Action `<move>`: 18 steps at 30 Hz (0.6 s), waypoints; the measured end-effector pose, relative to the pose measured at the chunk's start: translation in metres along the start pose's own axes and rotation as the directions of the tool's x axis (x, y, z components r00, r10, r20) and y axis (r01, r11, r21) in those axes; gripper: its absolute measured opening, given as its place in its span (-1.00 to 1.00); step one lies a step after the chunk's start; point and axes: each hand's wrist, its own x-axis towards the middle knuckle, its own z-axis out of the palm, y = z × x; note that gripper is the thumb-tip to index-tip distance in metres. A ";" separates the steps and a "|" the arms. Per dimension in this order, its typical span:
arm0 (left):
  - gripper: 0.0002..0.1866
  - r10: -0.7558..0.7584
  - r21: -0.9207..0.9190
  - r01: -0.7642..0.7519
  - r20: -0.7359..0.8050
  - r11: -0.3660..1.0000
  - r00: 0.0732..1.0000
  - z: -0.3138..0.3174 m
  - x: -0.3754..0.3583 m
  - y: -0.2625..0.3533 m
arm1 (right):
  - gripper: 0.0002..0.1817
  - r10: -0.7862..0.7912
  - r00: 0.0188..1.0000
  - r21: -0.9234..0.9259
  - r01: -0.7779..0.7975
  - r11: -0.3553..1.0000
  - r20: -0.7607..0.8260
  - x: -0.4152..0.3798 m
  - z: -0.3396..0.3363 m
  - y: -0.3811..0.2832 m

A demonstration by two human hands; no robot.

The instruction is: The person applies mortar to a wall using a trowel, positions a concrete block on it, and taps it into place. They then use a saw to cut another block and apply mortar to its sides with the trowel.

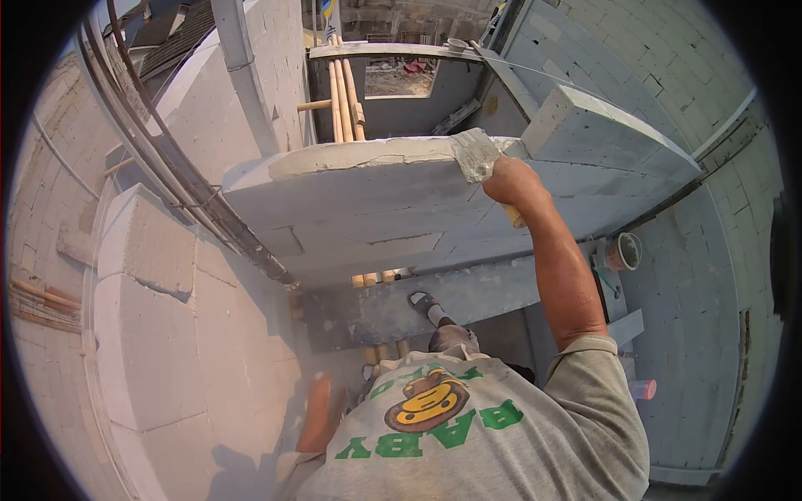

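Note:
My right hand (514,184) is closed around the yellowish handle of a mortar trowel (474,156). Its wide blade, smeared with grey mortar, rests against the top edge of the grey block wall (359,200). A layer of wet-looking mortar (359,157) runs along that top to the left of the blade. Just right of my hand, a light block (585,125) stands on the wall. My left arm (317,413) hangs low beside my body; it is blurred, and the fingers cannot be made out.
Vertical steel bars (167,159) rise at the left near another block wall (159,334). Bamboo poles (341,100) lie beyond the wall. A bucket (622,251) and a pink-lidded cup (642,389) are at the right. My foot (423,302) is on a grey plank (493,292).

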 end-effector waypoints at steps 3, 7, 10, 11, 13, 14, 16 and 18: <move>-0.68 0.051 -0.005 -0.051 0.082 0.999 0.995 -0.001 0.006 0.024 | -0.63 0.069 0.997 0.074 -0.067 0.995 -0.029 0.009 0.005 0.025; -0.65 -0.300 -0.102 0.335 0.256 0.937 0.919 -0.006 0.019 0.034 | -0.63 0.094 0.995 0.063 -0.092 0.994 -0.025 0.016 0.013 0.064; -0.63 -0.329 -0.093 0.363 0.263 0.927 0.907 -0.006 0.018 0.036 | -0.63 0.128 0.991 0.033 -0.127 0.991 -0.038 -0.001 0.006 0.083; -0.63 -0.333 -0.090 0.368 0.266 0.925 0.904 -0.006 0.020 0.033 | -0.64 0.148 0.988 0.037 -0.146 0.989 -0.050 -0.006 0.006 0.089; -0.64 -0.367 -0.088 0.405 0.283 0.910 0.886 -0.007 0.026 0.025 | -0.64 0.156 0.986 0.040 -0.153 0.987 -0.059 -0.017 0.006 0.097; -0.64 -0.375 -0.098 0.413 0.274 0.905 0.886 -0.008 0.025 0.025 | -0.64 0.168 0.984 0.045 -0.165 0.985 -0.062 -0.023 0.007 0.099; -0.64 -0.332 -0.085 0.364 0.262 0.928 0.906 -0.010 0.019 0.027 | -0.63 0.135 0.990 0.045 -0.133 0.990 -0.051 -0.035 0.013 0.084; -0.64 -0.243 -0.024 0.249 0.143 0.968 0.959 -0.003 0.022 0.002 | -0.62 0.007 0.993 0.244 0.021 0.970 -0.114 -0.047 0.019 0.064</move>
